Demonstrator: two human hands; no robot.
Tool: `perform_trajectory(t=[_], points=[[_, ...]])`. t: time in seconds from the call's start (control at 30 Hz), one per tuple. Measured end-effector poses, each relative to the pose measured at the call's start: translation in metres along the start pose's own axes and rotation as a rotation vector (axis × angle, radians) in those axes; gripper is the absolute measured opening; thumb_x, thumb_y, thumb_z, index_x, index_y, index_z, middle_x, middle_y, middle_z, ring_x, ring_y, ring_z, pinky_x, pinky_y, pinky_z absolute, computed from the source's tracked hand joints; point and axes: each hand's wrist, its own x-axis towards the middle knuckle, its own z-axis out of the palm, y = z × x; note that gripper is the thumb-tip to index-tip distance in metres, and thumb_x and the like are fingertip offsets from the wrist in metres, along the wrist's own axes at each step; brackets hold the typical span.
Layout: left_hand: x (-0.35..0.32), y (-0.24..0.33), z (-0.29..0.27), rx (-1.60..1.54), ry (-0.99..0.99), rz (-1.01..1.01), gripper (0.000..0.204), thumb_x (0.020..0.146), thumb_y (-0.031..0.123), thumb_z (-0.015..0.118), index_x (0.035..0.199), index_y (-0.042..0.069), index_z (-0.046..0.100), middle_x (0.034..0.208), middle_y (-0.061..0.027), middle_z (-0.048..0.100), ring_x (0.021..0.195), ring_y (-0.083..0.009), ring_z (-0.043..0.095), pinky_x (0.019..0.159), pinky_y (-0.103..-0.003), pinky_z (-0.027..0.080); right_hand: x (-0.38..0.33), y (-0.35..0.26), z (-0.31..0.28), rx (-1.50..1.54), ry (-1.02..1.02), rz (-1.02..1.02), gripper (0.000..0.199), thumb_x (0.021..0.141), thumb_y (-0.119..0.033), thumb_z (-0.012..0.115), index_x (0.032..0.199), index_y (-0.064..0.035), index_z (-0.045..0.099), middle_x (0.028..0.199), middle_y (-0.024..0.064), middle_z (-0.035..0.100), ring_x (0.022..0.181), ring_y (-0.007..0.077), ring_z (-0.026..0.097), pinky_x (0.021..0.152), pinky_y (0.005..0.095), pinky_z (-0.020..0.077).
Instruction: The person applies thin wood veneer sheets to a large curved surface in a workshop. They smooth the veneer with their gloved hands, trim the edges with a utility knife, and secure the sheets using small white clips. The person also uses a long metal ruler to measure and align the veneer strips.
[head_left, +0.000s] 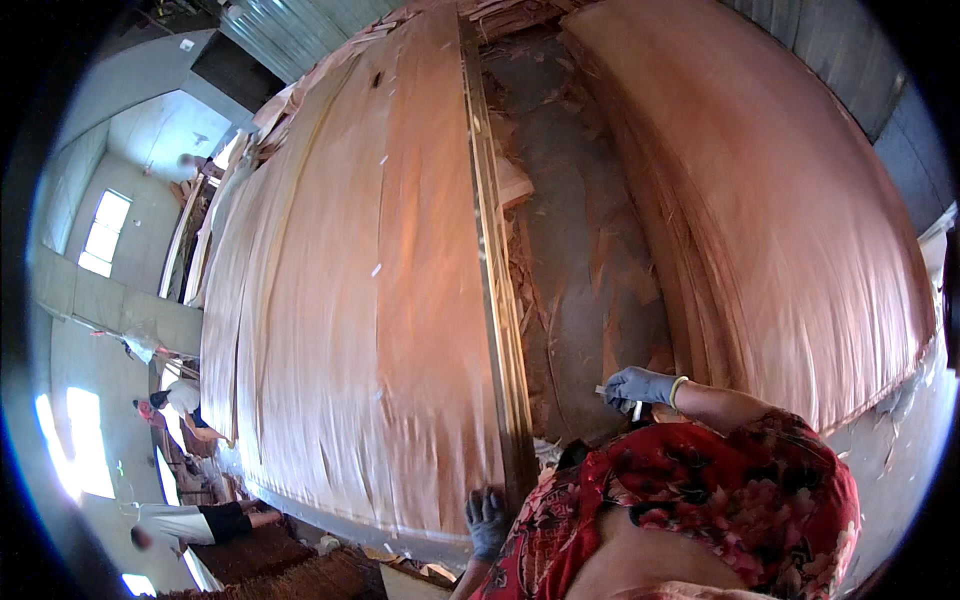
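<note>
A broad layer of thin reddish-brown wood veneer sheets (pixel 330 300) lies before me, its strips side by side with small white tape pieces along the seams. My left hand (pixel 487 520), in a grey glove, rests on the near right corner of this veneer with its fingers stretched out. Over the gap to the right, my right hand (pixel 642 387), also gloved in grey, is closed around a small pale thing. Its whitish ends poke out near the fingers; its kind is too small to make out.
A wooden edge (pixel 495 270) borders the veneer on its right. Beyond a grey floor strip (pixel 585 230) with veneer scraps stands a second large veneer stack (pixel 770 200). Several people are at the left, one in a light shirt and dark shorts (pixel 225 522). Bright windows (pixel 90 440) show behind.
</note>
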Motion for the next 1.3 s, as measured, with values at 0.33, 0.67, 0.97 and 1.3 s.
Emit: perform_trajectory(t=[0.33,0.67,0.97,1.3], points=[[0.262,0.001,-0.094,-0.868,0.428,-0.438,0.068,0.079,0.015,0.058,0.133,-0.008,0.024,0.105,-0.024,0.055,0.102,-0.0386,0.049,0.089,-0.045,0.036,0.055,-0.126,-0.211,-0.064,0.33,-0.034,0.028,0.09,-0.028,0.053,0.082,-0.0019,0.06,0.07,0.0052,0.061,0.06,0.0121,0.058,0.055,0.0256,0.0494],[0.661,-0.046,-0.171,-0.826,0.55,-0.175,0.063,0.079,0.015,0.056,0.128,-0.012,0.029,0.123,-0.0298,0.043,0.11,-0.0444,0.044,0.092,-0.047,0.035,0.038,0.018,-0.4,-0.162,0.898,0.203,0.034,0.083,-0.03,0.052,0.055,-0.0112,0.053,0.049,0.0052,0.05,0.044,0.0183,0.049,0.039,0.0349,0.0378],[0.957,-0.052,-0.243,-0.708,0.545,-0.133,0.059,0.075,0.011,0.058,0.124,-0.008,0.032,0.112,-0.0266,0.046,0.099,-0.0422,0.05,0.078,-0.045,0.043,0.105,0.091,-0.486,-0.969,0.511,0.531,0.018,0.064,-0.024,0.059,0.051,-0.0128,0.059,0.057,0.0086,0.06,0.05,0.0247,0.057,0.046,0.0402,0.0417],[1.106,-0.086,-0.26,-0.741,0.442,-0.356,0.077,0.078,0.02,0.061,0.133,-0.013,0.017,0.126,-0.03,0.04,0.122,-0.0478,0.03,0.096,-0.047,0.033,0.295,-0.344,-0.836,-0.155,0.87,-0.153,0.041,0.092,-0.032,0.047,0.063,-0.0043,0.052,0.056,0.0027,0.05,0.051,0.0121,0.048,0.05,0.0292,0.0409]])
